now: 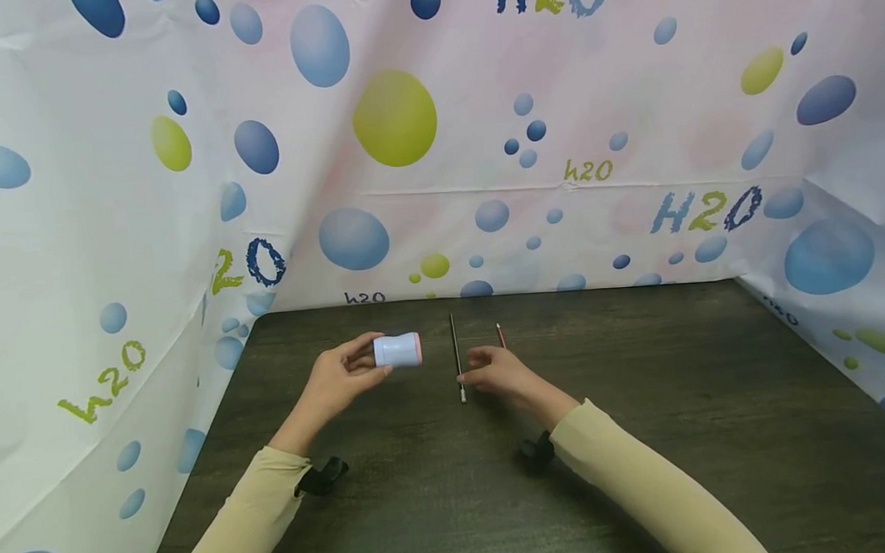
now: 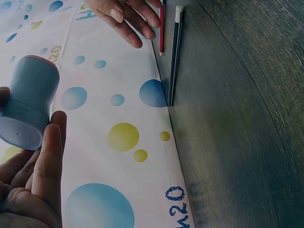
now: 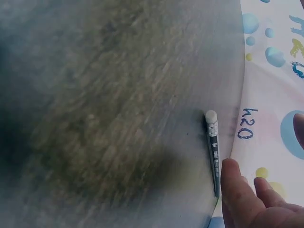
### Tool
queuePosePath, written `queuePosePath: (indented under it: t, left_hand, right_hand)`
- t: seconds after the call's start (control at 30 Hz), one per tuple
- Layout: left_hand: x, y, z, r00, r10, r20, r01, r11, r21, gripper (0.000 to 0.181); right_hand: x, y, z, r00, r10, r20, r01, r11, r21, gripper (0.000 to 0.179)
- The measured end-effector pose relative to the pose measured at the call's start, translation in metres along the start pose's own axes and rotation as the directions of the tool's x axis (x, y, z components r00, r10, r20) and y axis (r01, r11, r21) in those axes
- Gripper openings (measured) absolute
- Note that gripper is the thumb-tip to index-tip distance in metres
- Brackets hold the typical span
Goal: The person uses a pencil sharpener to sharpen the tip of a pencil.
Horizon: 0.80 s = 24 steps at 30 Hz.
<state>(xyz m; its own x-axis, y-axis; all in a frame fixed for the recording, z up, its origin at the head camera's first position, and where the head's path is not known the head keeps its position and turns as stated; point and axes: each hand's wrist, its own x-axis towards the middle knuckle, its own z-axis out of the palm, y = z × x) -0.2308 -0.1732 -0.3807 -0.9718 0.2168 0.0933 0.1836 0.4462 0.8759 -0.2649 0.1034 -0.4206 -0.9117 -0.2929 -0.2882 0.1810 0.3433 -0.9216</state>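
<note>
Evidently, the left hand holds the waisted, pale-blue canister by one end so that its pink-rimmed end is uncovered. The thumb and fingers are clamped on the end nearest the palm, and the pink rim faces the right hand. The canister appears to be held up off the tabletop, which probably lets it be turned freely, and gripping opposite sides likely steadies its smooth body.

The right hand is just beside the black pencil, its fingers apart and curved, with nothing visible between them; whether a fingertip brushes the pencil, I cannot tell. The black pencil lies flat, its white eraser towards the person and its other end pointing away, an orientation that seems to put the eraser end within easy reach. Near it, the red pencil lies partly hidden by the right hand in the head view, its point directed away. Laid lengthwise with a gap between them, the two pencils can presumably be reached separately.
</note>
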Motion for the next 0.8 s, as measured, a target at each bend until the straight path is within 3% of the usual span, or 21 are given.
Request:
queuePosePath:
  t: [0.2,0.43,0.8]
  left_hand:
    - [0.001,-0.001,-0.001,1.000,0.005,0.002,-0.005,1.000,0.003,0.057]
    - [0.002,-0.001,-0.001,1.000,-0.004,0.002,0.004,1.000,-0.007,0.057]
    - [0.001,0.001,0.001,1.000,-0.002,0.005,0.002,1.000,-0.009,0.058]
  right_hand:
    - [0.012,0.001,0.002,1.000,0.030,-0.004,-0.030,0.999,0.030,0.064]
    - [0.026,-0.002,0.003,0.995,0.095,-0.019,-0.094,0.993,0.067,0.049]
    - [0.045,-0.006,0.004,0.981,0.144,-0.130,-0.139,0.989,0.048,0.039]
